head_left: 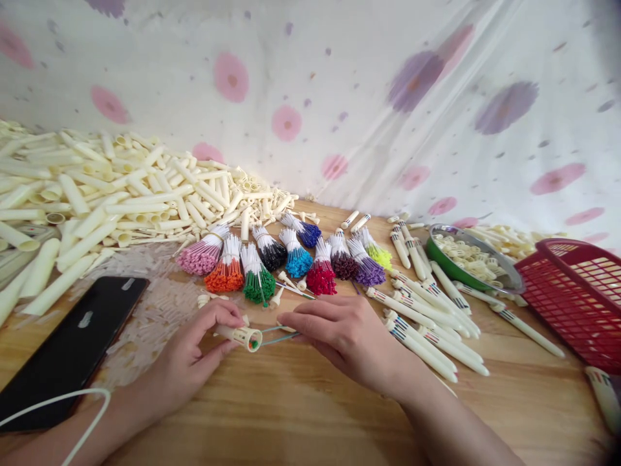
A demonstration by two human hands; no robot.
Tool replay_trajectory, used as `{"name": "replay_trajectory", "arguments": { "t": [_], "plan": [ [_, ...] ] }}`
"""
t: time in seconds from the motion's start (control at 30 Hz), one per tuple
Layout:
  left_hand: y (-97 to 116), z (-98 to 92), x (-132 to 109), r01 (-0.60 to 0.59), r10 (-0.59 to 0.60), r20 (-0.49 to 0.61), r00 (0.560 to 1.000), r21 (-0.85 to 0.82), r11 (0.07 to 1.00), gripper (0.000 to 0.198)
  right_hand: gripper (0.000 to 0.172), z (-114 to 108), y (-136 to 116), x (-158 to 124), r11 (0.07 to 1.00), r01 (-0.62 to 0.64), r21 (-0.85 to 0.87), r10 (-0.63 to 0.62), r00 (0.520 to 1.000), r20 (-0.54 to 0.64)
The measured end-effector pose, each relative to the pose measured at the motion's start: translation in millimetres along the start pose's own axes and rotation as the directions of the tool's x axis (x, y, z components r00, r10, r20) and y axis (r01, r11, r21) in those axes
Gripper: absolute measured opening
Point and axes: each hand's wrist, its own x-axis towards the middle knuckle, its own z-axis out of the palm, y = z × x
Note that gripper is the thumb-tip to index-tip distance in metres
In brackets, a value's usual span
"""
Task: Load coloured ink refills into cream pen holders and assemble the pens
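Observation:
My left hand (196, 346) is closed around a short cream pen barrel (237, 334), thumb below and fingers above. The barrel's round open end faces right, and a bit of green and orange shows inside. From the right, my right hand (342, 336) pinches thin blue-green pen refills (277, 329), whose far ends reach the barrel's mouth; how deep they go I cannot tell. Just beyond both hands stand bundles of refills with white stems, among them green (259, 285), orange (224, 277), red (321, 278) and purple (369, 270). Small cream pen parts (276, 298) lie beside the green bundle.
Cream pen tubes (121, 188) are heaped at the back left, with clear plastic pieces (148, 317) near a black phone (72, 349). A white cable (104, 404) crosses my left forearm. Multicolour pens (436, 310), a green bowl (439, 259) and a red basket (572, 291) occupy the right.

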Motion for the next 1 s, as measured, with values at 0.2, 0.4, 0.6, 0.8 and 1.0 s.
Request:
{"name": "replay_trajectory", "arguments": {
  "t": [0.2, 0.4, 0.6, 0.8, 1.0],
  "plan": [
    [2.8, -1.1, 0.4, -0.005, 0.005, 0.002, 1.0, 0.011, 1.0, 0.019, 0.027, -1.3, -3.1, -0.8, 0.988, 0.083, -0.133, -0.088, 0.996, -0.027],
    [2.0, 0.4, -0.9, 0.013, -0.012, 0.042, 0.999, -0.029, 1.0, 0.019, 0.027, -2.5, -5.4, -2.8, 0.979, 0.093, -0.18, -0.099, 0.995, -0.023],
    [2.1, 0.6, -1.9, 0.057, -0.055, 0.046, 0.997, -0.045, 0.997, 0.017, 0.025, -2.1, -7.8, -2.8, 0.972, 0.099, -0.213, -0.102, 0.995, -0.007],
    [2.5, 0.1, -1.3, 0.064, -0.061, 0.046, 0.997, -0.061, 0.996, 0.018, 0.024, -4.0, -9.1, -2.6, 0.972, 0.105, -0.212, -0.112, 0.994, -0.02],
    [3.0, 1.3, -1.6, 0.067, -0.065, 0.039, 0.997, -0.057, 0.996, 0.02, 0.025, -3.6, -8.8, -2.1, 0.971, 0.102, -0.217, -0.108, 0.994, -0.017]
  ]
}}
